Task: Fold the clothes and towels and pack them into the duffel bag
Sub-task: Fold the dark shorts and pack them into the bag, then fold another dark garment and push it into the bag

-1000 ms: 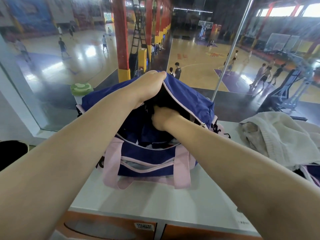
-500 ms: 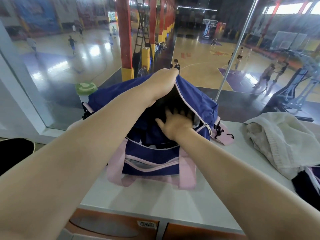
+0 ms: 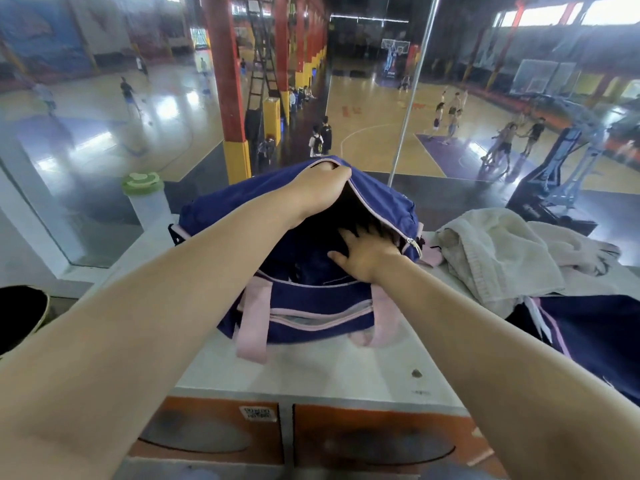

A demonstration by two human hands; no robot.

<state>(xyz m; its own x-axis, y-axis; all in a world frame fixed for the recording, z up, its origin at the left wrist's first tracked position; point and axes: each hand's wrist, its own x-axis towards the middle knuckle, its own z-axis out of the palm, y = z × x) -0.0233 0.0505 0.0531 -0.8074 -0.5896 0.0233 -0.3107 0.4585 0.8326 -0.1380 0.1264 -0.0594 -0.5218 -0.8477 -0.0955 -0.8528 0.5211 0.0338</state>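
The bag (image 3: pixel 311 303), navy with pink straps and piping, sits at the centre of the frame on a white ledge (image 3: pixel 311 368), its zipped mouth pulled wide and dark inside. The left hand (image 3: pixel 322 188) grips the far flap of the opening near the top centre, fingers curled over the edge and lifting it up. The right hand (image 3: pixel 367 254) reaches into the mouth just below, palm down with the fingers spread and fairly straight; their tips are lost in the shadow, so whether they press on something inside I cannot tell. A silver zip pull (image 3: pixel 414 245) hangs at the right end of the opening, just beside that wrist.

To the right of the bag, a cream towel (image 3: pixel 491 258) lies in a loose heap on the ledge, touching the bag's pink end. Below it, at the right edge of the frame, a dark navy garment (image 3: pixel 595 327) lies partly under the towel. Left of the bag stands a clear bottle (image 3: pixel 147 202) with a green lid, near the glass. Beyond the glass, across the upper frame, lies a basketball court (image 3: pixel 374 119) with players. Along the bottom run orange locker doors (image 3: pixel 214 427).
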